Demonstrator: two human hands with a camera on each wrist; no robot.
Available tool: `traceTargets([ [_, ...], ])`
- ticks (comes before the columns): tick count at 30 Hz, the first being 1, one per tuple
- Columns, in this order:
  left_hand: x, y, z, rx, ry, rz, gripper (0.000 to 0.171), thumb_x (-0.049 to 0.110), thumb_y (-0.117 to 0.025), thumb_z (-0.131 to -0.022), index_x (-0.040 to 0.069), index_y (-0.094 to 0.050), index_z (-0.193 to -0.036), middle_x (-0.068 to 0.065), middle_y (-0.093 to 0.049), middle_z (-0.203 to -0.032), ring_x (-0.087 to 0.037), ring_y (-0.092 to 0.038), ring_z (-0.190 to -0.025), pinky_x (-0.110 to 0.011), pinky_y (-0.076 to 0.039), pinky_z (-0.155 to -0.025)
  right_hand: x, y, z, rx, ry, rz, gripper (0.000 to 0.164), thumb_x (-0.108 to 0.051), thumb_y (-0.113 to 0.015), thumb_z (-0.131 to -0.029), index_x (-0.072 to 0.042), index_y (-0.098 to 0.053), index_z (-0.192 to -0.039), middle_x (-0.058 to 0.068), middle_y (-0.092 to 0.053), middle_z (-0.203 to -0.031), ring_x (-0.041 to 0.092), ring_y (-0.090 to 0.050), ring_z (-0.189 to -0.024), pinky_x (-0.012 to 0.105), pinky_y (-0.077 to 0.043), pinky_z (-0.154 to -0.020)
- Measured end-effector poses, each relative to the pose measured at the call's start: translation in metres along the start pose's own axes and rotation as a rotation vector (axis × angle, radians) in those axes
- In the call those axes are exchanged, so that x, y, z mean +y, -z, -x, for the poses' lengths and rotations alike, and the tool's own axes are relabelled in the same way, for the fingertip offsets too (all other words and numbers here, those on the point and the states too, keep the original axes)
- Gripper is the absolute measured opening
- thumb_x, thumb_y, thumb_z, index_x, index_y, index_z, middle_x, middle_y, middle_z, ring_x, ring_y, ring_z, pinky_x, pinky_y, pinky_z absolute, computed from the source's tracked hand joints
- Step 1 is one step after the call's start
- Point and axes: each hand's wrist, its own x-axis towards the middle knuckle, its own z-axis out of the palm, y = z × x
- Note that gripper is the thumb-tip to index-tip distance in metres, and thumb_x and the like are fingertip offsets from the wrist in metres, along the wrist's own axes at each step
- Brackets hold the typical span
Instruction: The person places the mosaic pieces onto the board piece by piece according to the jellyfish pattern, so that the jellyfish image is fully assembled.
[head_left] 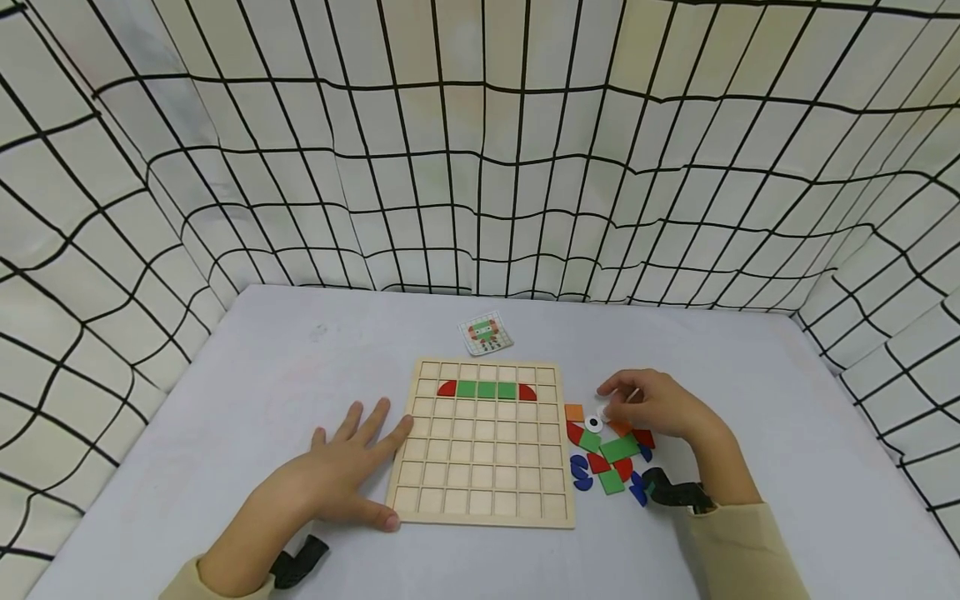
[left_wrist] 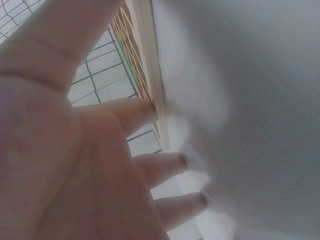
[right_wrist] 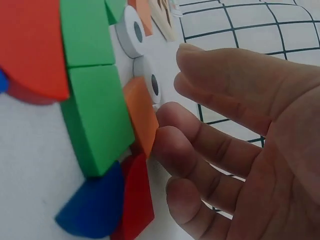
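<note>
My left hand lies with fingers spread at the left side of a wooden grid board. Its index fingertip and thumb are at the frame, while the other fingertips rest on the white surface. One row of the board holds green squares between two red quarter-round pieces. Over the loose pieces to the right is my right hand, fingers loosely bent, nothing visible between thumb and fingers. Those fingers come right up to an orange block and a white eye disc.
A small picture card lies beyond the board. Several loose green, red and blue pieces are spread along the board's right side. White walls with black netting enclose the white-covered table.
</note>
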Motion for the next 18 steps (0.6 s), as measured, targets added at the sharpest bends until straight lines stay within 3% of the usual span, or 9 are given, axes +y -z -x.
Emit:
traceTargets([
  [10,-0.0001,-0.0004,-0.0005,-0.003,0.005,-0.003,0.121,0.072,-0.078,-0.063,0.022,-0.025,-0.160,-0.019,-0.006,-0.167,-0.053,-0.002,-0.149,-0.085,-0.012,-0.099,-0.0015,0.0031,0.0033,-0.012,-0.033,0.047,0.029,-0.025,-0.079,-0.084,-0.016,-0.071,-0.111,0.002,-0.061,-0.089,0.020,-0.057,-0.086,0.032,-0.051,-0.070],
  [18,-0.0002,-0.0013,-0.0012,0.001,0.007,-0.014,0.121,0.072,-0.078,-0.063,0.021,-0.025,-0.160,-0.020,-0.006,-0.167,-0.054,-0.003,-0.149,-0.085,-0.013,-0.099,0.0020,0.0031,0.0032,-0.052,-0.050,0.050,0.021,-0.012,-0.077,-0.084,-0.014,-0.071,-0.104,0.003,-0.057,-0.083,0.020,-0.053,-0.081,0.033,-0.046,-0.067],
])
